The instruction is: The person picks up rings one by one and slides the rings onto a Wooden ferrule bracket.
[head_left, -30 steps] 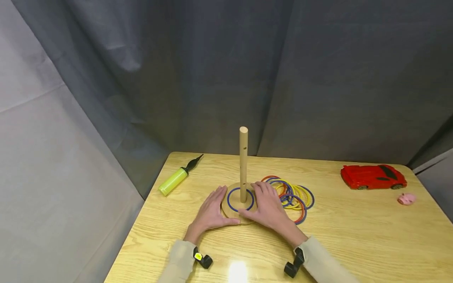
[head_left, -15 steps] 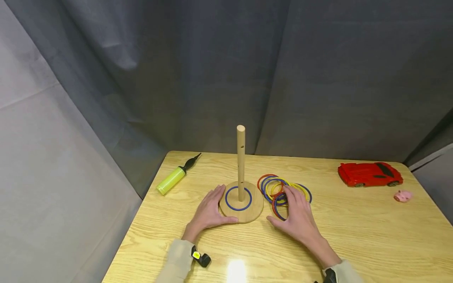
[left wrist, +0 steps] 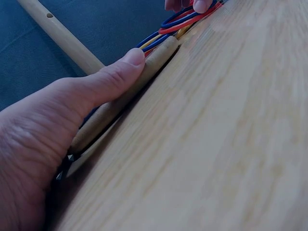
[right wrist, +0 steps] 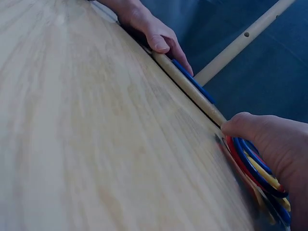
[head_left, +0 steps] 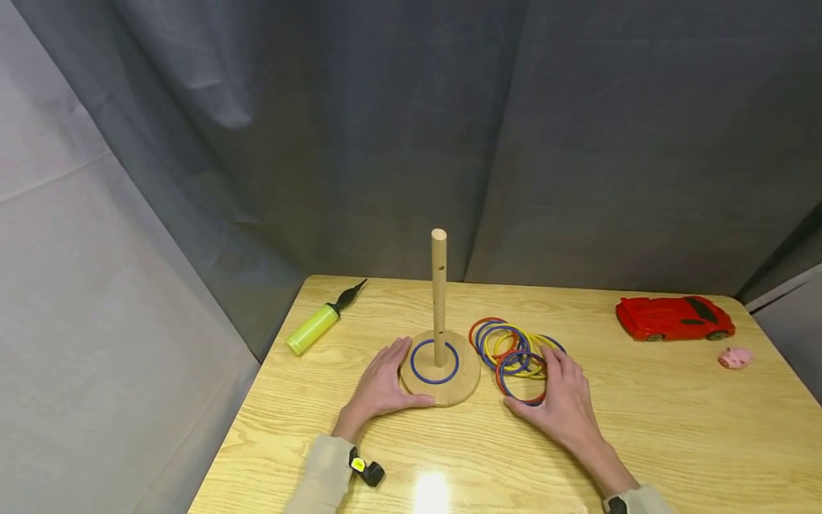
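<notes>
A wooden ring-toss stand has a round base [head_left: 465,385] and an upright peg [head_left: 439,293]. One blue ring [head_left: 412,362] lies flat on the base around the peg's foot. My left hand [head_left: 384,385] holds the base's left edge, thumb along the front rim and fingers around the far side. Right of the stand lies a loose pile of red, blue and yellow rings [head_left: 486,348]. Spread around the right side of the nearest red and blue rings [head_left: 500,387] is my right hand [head_left: 566,403], its thumb at their front edge and its fingertips at the right rim.
A yellow-green hand pump [head_left: 312,330] with a black nozzle lies at the table's left. A red toy car [head_left: 671,319] and a small pink pig figure [head_left: 735,358] are at the right. Dark curtain [head_left: 359,143] hangs behind the table.
My right hand has left the base's right side and moved right, across the pile to its right edge. The nearest red and blue rings lie slightly further left. My left hand has stayed put.
</notes>
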`<state>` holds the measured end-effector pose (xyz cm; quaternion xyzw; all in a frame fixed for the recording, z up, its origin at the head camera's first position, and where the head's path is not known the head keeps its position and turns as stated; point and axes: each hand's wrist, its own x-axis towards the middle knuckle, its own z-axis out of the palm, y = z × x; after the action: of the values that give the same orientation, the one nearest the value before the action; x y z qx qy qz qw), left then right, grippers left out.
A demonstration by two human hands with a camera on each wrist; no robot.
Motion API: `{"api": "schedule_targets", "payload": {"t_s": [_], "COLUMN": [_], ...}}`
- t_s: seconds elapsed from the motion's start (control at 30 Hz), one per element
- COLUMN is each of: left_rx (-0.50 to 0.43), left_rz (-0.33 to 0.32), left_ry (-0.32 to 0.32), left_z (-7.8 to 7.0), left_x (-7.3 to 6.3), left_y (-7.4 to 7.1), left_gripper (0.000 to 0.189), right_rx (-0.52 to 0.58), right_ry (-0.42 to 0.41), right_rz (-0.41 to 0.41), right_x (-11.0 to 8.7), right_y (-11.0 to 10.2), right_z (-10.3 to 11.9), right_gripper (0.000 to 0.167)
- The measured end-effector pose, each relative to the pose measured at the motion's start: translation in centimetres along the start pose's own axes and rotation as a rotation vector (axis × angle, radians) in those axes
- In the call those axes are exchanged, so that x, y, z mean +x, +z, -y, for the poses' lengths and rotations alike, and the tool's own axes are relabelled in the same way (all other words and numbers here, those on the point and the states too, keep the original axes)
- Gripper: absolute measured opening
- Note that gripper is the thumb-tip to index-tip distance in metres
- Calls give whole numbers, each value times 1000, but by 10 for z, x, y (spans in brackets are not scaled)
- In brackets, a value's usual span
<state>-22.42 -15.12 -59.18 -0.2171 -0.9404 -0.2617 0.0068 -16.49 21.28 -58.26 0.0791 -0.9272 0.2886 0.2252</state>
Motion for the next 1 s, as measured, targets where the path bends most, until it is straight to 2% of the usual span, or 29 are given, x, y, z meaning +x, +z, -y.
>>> {"api": "schedule_targets", "payload": {"t_s": [0.23,0.47,0.73,1.0], "left_rx": [-3,-9,2,23], "left_rz": [-5,4,-1,14], "left_ry": [6,-7,-4,0], "left_z": [0,0,1,2], "left_x": [0,-3,-4,-1], "left_y": [4,6,4,3], "left_gripper": [138,139,138,137], "right_rx": [0,-2,6,-4], "right_ry": [29,42,31,-6], "right_rz": [22,1,5,-26], "right_x": [-8,-15,-14,-11], "right_y": [-1,1,6,3], "right_z": [-6,-13,-15,-14], "right_gripper": [117,114,100,98]}}
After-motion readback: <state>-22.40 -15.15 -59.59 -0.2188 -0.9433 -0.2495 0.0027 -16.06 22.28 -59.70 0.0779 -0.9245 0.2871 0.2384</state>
